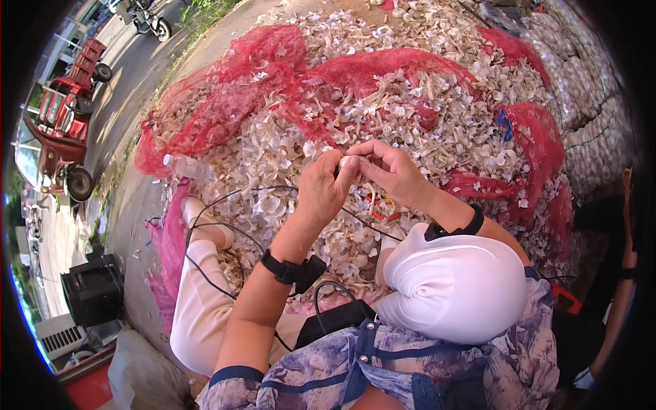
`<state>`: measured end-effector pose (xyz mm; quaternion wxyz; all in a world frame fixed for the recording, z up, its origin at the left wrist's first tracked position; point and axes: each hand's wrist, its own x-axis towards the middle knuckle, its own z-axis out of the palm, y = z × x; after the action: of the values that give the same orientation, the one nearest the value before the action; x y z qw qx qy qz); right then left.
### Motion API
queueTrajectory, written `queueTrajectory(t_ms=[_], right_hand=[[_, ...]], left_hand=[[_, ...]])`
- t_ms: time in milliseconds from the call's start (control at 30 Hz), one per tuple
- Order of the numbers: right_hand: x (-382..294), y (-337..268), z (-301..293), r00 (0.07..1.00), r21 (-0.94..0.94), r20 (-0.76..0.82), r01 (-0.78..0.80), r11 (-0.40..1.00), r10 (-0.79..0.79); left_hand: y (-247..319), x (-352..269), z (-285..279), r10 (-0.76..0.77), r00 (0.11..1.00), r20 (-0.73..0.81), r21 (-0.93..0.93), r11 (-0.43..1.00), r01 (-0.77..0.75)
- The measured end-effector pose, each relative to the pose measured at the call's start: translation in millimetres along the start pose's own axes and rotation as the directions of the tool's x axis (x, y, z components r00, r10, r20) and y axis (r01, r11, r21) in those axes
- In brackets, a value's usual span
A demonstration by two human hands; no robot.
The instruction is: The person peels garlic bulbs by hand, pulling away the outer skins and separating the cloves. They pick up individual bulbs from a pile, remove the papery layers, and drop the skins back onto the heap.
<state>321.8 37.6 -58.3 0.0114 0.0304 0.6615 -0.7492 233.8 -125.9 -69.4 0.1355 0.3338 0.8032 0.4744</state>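
Both my hands meet near the centre of the head view. My left hand (328, 182) is closed on a whitish garlic bulb (352, 161), its thumb lying along the side. The fingers of my right hand (387, 164) touch the same bulb from the right; how firmly they grip is hard to see. Beneath them spreads a heap of dry garlic skins and stem pieces (277, 154). A red-and-yellow handled thing (384, 210) lies partly hidden just below my right hand.
Red mesh netting (389, 61) lies across the heap. A clear plastic bottle (189, 166) rests at left. A black cable (192, 246) loops by my leg. Filled net sacks (594, 123) stack at right, above another person's arm (617, 312). A red three-wheeler (61, 118) stands at far left.
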Motion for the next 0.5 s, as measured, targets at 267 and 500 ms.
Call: queueTrajectory(t_ms=[267,500], right_hand=[[-2,-10,-1,0.997,0.146,0.053,-0.062,0.987,0.055],[3,-2,1,0.997,0.226,-0.055,-0.033,0.974,0.046]], left_hand=[[-5,-2,7,0.006,0.984,-0.177,-0.028,1.000,-0.011],[-18,2,6,-0.252,0.968,-0.022,-0.492,0.845,0.209]])
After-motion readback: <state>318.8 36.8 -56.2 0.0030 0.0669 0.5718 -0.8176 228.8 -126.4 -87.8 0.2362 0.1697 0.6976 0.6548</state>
